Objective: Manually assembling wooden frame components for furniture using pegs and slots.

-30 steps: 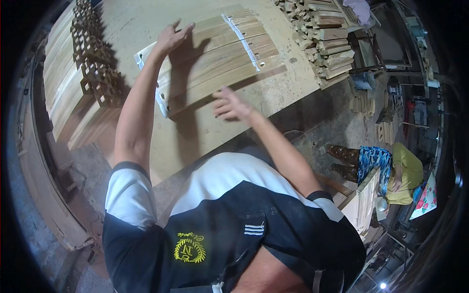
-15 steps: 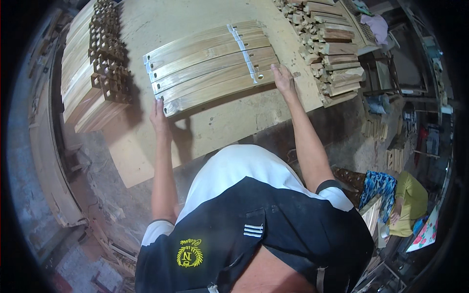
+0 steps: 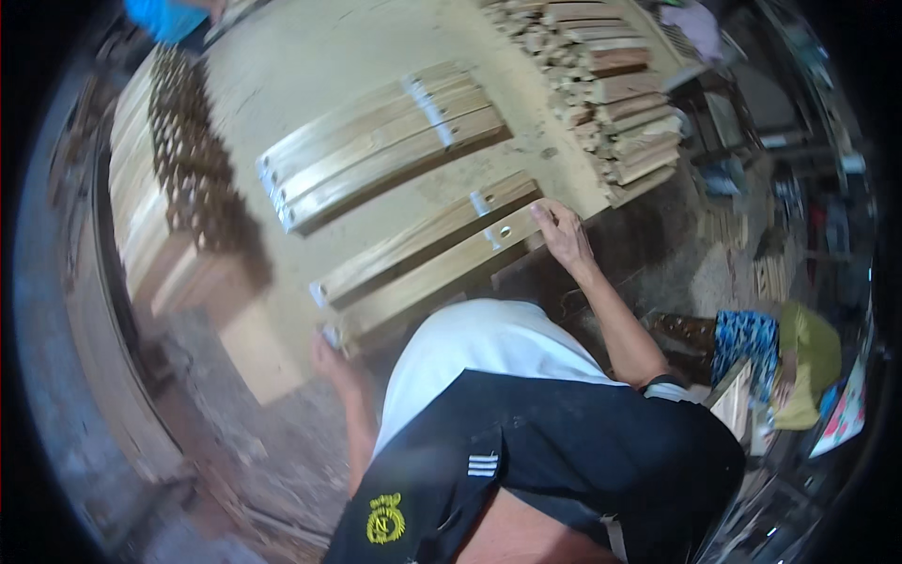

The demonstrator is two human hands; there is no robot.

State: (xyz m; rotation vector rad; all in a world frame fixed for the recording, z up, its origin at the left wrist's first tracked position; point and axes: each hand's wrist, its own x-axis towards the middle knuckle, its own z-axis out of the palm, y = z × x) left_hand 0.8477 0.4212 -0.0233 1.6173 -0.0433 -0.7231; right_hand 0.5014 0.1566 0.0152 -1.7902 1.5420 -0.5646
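Near the front edge of the board-topped table, a pale wooden slat (image 3: 427,284) lies between my two hands, with a round hole near its right end. My left hand (image 3: 340,365) is closed at its left end, blurred by motion. The right end is gripped by my right hand (image 3: 567,237), thumb on top. Just beyond it rests another single slat (image 3: 399,246), roughly parallel. Farther back, several slats (image 3: 376,146) lie side by side as a group, with holes at the ends and pale bluish-white strips across them.
A tall stack of slats (image 3: 136,183) with holed ends stands on the left. A pile of rough wood pieces (image 3: 625,103) sits at the right. A person in yellow (image 3: 808,362) is at the far right; blue cloth (image 3: 167,17) and part of another person show at top left.
The slats, side by side before, have separated: the front one has come toward me with both hands, and a second sits apart from the group. The view has shifted slightly.
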